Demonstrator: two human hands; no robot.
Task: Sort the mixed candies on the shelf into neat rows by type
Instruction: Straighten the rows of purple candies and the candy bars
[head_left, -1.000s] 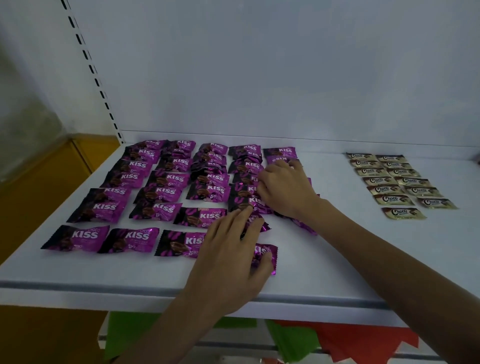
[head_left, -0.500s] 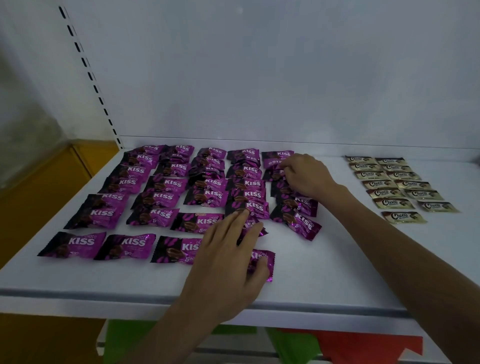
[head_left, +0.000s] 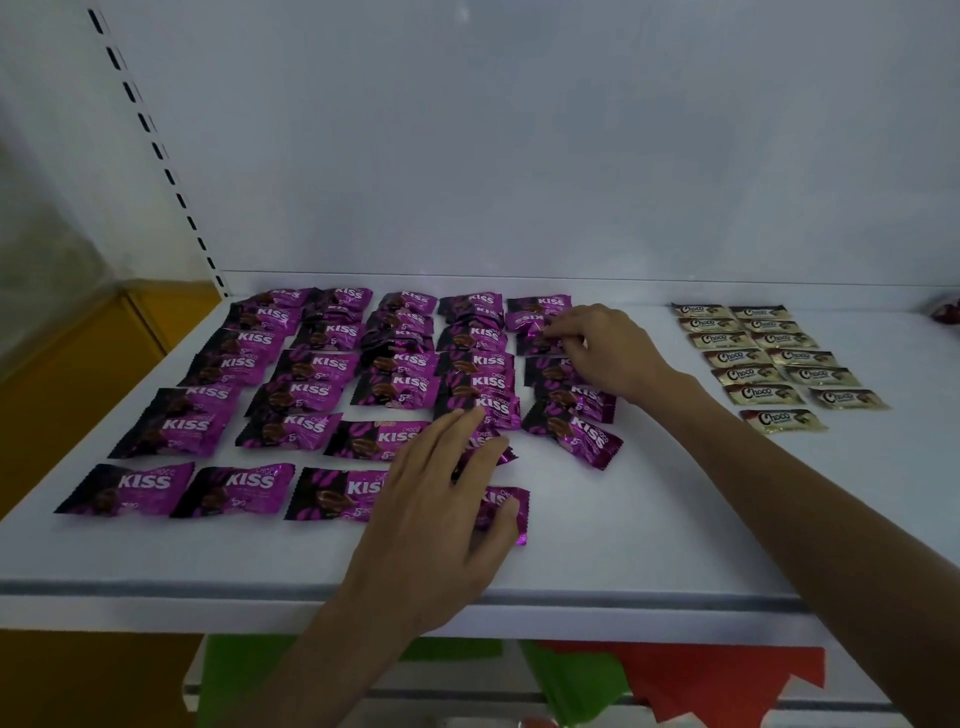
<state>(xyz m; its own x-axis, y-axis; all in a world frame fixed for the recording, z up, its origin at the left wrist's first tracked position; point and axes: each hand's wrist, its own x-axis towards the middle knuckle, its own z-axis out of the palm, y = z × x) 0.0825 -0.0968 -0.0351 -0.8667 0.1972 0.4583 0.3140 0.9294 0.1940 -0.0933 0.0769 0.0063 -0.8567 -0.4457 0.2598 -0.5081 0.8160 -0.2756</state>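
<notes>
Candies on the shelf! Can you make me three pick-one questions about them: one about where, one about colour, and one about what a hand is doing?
1. Where on the shelf do the cream Choco candies lie?
A. left end
B. right end
C. middle of the front edge

2. What colour are the KISS candies?
A. purple
B. green
C. yellow

3. What is the left hand doing?
A. making a fist in the air
B. holding a Choco candy
C. lying flat, fingers straight, on KISS candies

Answers:
1 B: they lie in two columns to the right of all the purple packets.
2 A: every KISS wrapper is purple.
3 C: its straight fingers rest across the front packets.
</notes>
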